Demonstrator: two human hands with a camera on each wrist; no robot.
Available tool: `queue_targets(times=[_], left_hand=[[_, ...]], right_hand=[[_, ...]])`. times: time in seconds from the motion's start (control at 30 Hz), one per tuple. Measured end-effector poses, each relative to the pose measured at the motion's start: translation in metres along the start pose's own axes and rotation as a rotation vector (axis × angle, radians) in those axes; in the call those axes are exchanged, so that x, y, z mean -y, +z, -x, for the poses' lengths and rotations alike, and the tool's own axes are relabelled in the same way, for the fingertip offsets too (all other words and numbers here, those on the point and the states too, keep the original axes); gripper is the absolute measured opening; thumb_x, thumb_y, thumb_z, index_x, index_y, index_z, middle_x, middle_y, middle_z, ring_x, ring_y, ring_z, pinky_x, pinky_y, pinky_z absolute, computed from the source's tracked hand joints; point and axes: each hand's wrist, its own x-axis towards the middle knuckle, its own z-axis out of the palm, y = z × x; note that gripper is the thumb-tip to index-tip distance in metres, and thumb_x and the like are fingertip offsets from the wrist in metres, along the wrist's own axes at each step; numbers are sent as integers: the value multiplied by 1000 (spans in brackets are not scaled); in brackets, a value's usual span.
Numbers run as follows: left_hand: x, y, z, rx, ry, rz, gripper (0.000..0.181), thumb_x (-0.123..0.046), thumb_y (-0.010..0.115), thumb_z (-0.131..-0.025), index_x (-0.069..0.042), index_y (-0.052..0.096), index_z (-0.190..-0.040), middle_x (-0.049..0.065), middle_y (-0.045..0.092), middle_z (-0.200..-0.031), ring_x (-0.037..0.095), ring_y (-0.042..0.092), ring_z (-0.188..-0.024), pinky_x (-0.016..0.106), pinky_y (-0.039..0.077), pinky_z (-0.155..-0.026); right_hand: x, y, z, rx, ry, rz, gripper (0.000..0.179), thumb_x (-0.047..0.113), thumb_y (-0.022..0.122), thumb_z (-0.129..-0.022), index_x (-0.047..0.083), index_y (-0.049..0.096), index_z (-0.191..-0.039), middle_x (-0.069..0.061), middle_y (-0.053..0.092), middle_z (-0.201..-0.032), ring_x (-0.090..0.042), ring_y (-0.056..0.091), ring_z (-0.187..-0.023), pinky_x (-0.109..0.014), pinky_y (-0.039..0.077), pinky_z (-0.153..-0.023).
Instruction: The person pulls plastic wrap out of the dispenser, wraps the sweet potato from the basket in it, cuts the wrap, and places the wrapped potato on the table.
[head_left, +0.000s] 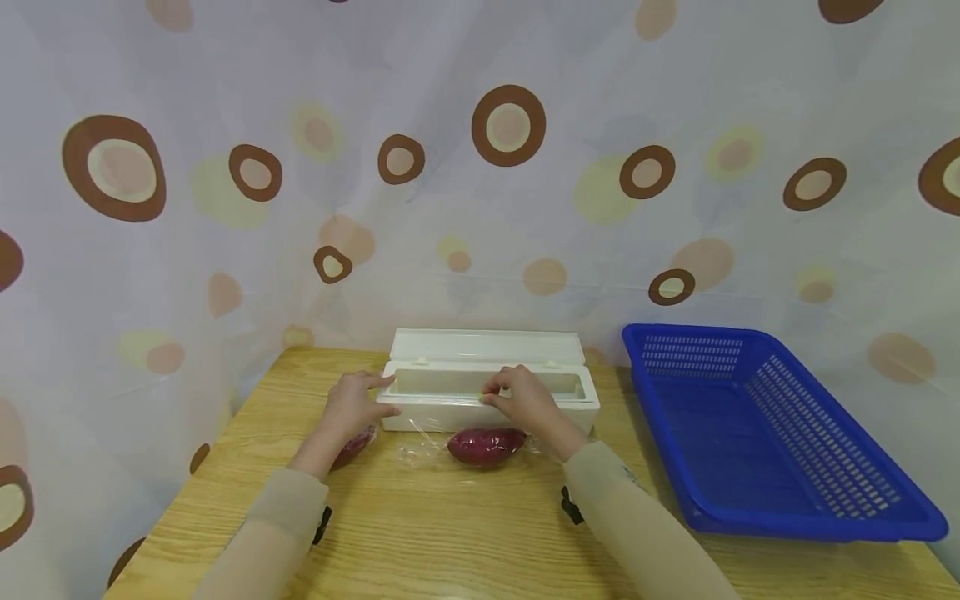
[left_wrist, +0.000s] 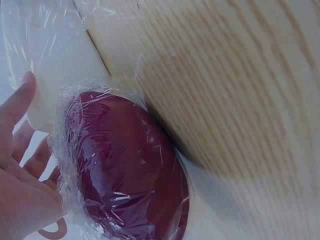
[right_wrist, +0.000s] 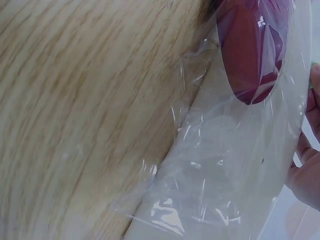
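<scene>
A white cling film dispenser (head_left: 431, 415) stands at the back of the table, its lid (head_left: 487, 344) raised. My left hand (head_left: 352, 404) grips its left end, thumb against the front wall. At the front upper edge, my right hand (head_left: 521, 400) pinches a small yellow-green slide cutter (head_left: 482, 397). Clear cling film (right_wrist: 210, 170) hangs down the front onto the table. A purple sweet potato (head_left: 486, 447) lies before the dispenser, with film about it. Another sweet potato (left_wrist: 130, 170), wrapped in crinkled film, lies beside my left wrist, partly hidden by the forearm in the head view.
A blue plastic basket (head_left: 750, 523) with slotted sides stands on the right of the wooden table (head_left: 442, 542). Behind the table hangs a patterned curtain (head_left: 450, 208), close to the dispenser's raised lid.
</scene>
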Motion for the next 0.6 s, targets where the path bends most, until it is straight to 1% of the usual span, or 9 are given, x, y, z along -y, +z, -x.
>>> queue_targets(times=[0.07,0.27,0.4,0.6], left_hand=[[-1,0,0,-2,7,-9,54,-27,78,-77,-10,61,-125,20,55,-130,44,44,-123,61,26,-104],[-2,-1,2,1,-2,3,55,-28,78,-77,-10,61,-126,19,54,-132,44,42,-125,62,23,-105],[-1,-2,2,2,-3,-2,55,-29,78,-77,-11,60,-127,19,54,-132,44,42,-124,62,23,-104],[-3,-1,1,16,-11,-9,56,-30,77,-78,-12,60,-127,19,54,-132,44,41,-125,62,22,-105]], right_hand=[[-2,-3,3,-1,6,2,7,20,72,-83,13,72,-86,6,65,-82,-18,56,-90,-36,47,-85],[-15,-11,11,-27,-3,36,7,19,72,-83,13,73,-86,5,66,-83,-18,56,-89,-37,48,-82],[-24,-19,19,-45,-3,41,9,19,72,-83,12,73,-88,3,66,-84,-20,55,-87,-40,46,-81],[-31,-26,28,-77,27,74,10,22,72,-83,14,73,-88,2,67,-88,-25,54,-95,-48,40,-90]])
